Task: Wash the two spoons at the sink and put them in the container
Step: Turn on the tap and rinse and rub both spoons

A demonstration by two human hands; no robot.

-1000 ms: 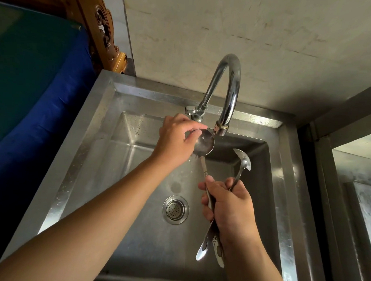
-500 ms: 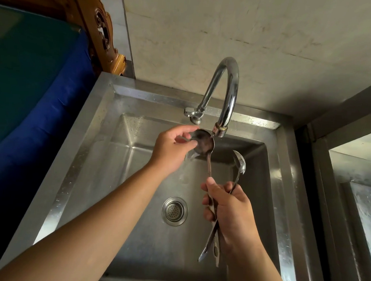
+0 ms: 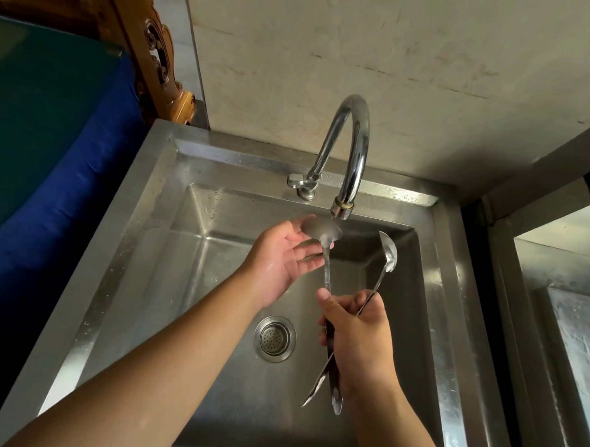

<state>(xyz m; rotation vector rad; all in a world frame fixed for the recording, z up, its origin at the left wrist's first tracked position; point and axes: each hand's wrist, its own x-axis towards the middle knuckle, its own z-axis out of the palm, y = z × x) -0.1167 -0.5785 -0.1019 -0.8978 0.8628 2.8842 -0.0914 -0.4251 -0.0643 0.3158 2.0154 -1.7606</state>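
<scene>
Change: the left hand [image 3: 282, 256] has let go of the spoon bowl, palm now spread wide beside it.
Right hand [image 3: 360, 336]: grip closed on both steel spoons.
First steel spoon [image 3: 322, 229]: bowl directly under the curved chrome faucet [image 3: 353, 148].
Second steel spoon [image 3: 388, 251]: right of the faucet spout, above the stainless sink [image 3: 146, 218].

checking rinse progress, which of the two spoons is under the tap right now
The left spoon, its bowl directly beneath the faucet spout by the open left hand. The right spoon sits off to the side.
</scene>
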